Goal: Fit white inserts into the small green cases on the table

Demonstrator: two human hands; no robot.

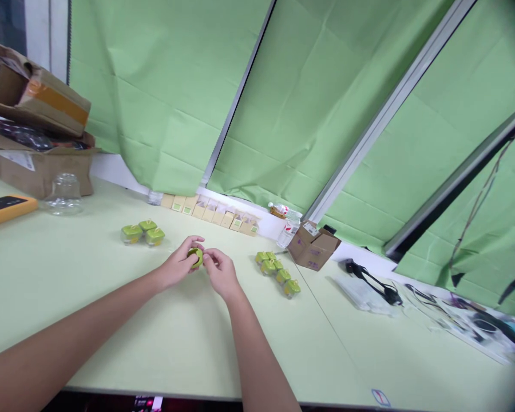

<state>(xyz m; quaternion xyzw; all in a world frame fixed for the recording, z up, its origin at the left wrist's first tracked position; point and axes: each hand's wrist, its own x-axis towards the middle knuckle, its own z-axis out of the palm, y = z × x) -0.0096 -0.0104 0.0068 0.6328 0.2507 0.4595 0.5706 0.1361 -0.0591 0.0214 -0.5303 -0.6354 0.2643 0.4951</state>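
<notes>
My left hand and my right hand meet over the pale green table, both with fingers curled round one small green-lidded jar held between them. A group of three similar green-lidded jars stands to the left, just beyond my left hand. Several more of these jars form a line to the right of my right hand.
A row of small beige boxes lines the back edge. A clear glass jar and cardboard boxes stand at far left, with an orange-edged device. A small carton, a plastic bottle and black cables lie at right.
</notes>
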